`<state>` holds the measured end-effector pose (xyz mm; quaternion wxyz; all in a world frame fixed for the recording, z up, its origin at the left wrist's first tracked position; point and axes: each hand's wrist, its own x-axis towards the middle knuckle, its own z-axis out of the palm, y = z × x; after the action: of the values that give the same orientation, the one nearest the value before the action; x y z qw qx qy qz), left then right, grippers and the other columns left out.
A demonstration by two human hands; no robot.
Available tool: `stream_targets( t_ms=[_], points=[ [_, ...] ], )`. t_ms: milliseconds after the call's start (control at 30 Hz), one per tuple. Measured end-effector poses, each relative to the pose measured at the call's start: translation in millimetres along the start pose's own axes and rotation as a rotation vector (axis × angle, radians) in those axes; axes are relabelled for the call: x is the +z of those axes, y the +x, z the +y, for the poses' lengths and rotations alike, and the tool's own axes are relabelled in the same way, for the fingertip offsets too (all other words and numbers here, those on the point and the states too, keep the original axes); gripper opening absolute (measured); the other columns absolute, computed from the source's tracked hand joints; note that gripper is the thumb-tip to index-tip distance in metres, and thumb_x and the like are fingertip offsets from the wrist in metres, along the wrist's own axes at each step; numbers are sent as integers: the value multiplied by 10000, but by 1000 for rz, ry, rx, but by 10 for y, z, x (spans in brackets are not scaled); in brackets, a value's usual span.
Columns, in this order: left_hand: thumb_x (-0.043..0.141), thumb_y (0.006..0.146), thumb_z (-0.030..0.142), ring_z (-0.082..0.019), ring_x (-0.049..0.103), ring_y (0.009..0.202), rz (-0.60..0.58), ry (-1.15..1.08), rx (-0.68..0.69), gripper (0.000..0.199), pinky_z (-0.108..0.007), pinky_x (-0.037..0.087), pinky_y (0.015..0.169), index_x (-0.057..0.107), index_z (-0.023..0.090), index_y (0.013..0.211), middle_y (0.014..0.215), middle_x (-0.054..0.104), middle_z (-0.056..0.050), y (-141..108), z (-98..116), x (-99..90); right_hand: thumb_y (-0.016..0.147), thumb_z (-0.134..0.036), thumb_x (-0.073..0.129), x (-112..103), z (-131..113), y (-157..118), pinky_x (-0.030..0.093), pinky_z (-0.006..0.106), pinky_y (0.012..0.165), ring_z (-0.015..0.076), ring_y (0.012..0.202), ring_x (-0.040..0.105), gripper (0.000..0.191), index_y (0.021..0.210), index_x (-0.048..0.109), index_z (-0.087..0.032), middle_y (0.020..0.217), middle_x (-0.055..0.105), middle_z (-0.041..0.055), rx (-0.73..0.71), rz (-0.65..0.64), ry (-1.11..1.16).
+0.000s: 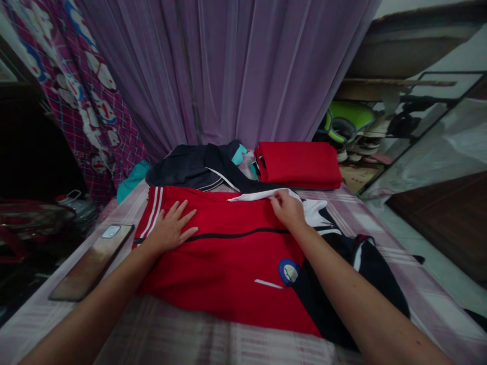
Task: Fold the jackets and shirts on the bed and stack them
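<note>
A red jacket (228,263) with dark sleeves, a white collar and a round blue badge lies spread flat on the checked cloth, its zip side running across the middle. Near the striped hem, my left hand (171,225) rests flat on the red fabric with fingers spread. My right hand (287,208) is at the jacket's upper edge near the collar, fingers pinched on the white-edged fabric. The far dark sleeve (228,170) stretches away to the upper left.
Folded red clothing (299,163) sits at the back right, and dark clothing (182,165) at the back left. A phone (91,263) lies at the left edge. Purple curtains (228,71) hang behind; a rack with shoes (369,144) stands at the right.
</note>
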<state>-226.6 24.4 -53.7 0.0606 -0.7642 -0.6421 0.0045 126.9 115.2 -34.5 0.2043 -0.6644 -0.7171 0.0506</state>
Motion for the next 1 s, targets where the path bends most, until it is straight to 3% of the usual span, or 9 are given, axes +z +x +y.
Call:
stream_targets(
  t_ms=[67,167,233,333,467,567,667,833,1000],
  points=[
    [433,942,565,-381,241,1487,14,-14,10,599,-678,309,1095,473,276,1465,1629,265,-123,-3,10,-6,966,-325,436,23,-187,-39,468,320,860,226,959,671,310,1042,714,-212,1026,748,77,-270,-152,8],
    [413,950,554,-365,266,1481,23,-49,38,585,-676,305,1103,491,265,1453,1609,317,-113,-7,6,-6,977,-316,440,147,-480,66,408,348,1031,208,1190,587,330,1174,688,-225,1269,677,79,-588,-297,23],
    [391,959,542,-351,277,1479,13,-74,71,576,-675,294,1113,494,260,1451,1590,359,-105,-5,-3,0,989,-335,423,269,-622,225,353,412,1102,224,1346,462,403,1338,591,-226,1458,535,100,-557,-306,-11],
    [365,968,532,-328,308,1469,-32,-110,99,571,-666,274,1128,476,267,1462,1543,444,-91,-1,-14,10,1013,-370,349,470,-720,459,336,470,1121,241,1436,344,483,1455,464,-213,1574,377,122,-321,-282,-67],
    [382,965,532,-320,332,1458,-60,-124,75,563,-652,246,1145,479,278,1457,1507,499,-72,-4,4,0,1014,-390,342,661,-720,581,292,460,1157,232,1453,309,491,1446,475,-197,1579,365,126,-243,-209,-120],
    [437,941,550,-362,303,1465,5,-82,26,543,-680,218,1137,541,294,1408,1529,467,-86,-16,39,-14,1019,-396,326,672,-712,579,296,459,1156,226,1456,303,491,1457,463,-220,1590,353,102,-240,-240,-132],
    [480,923,554,-386,307,1459,71,-72,6,533,-688,214,1132,577,287,1375,1523,471,-113,-25,64,-9,1018,-380,325,579,-742,526,316,450,1145,241,1428,357,484,1422,510,-188,1553,411,121,-262,-235,-140],
    [495,920,528,-365,354,1437,120,-114,60,516,-624,243,1162,616,243,1333,1475,532,-106,-19,54,12,991,-265,373,369,-903,353,378,373,1096,217,1293,526,412,1319,616,-214,1400,594,88,-511,-180,-123],
    [474,928,479,-309,511,1317,139,-205,130,494,-536,364,1133,641,190,1291,1335,649,-118,-6,43,1,973,-366,464,327,-1159,434,486,371,929,240,1124,650,506,1474,434,-302,1238,702,72,-393,-216,-162]
  ],
)
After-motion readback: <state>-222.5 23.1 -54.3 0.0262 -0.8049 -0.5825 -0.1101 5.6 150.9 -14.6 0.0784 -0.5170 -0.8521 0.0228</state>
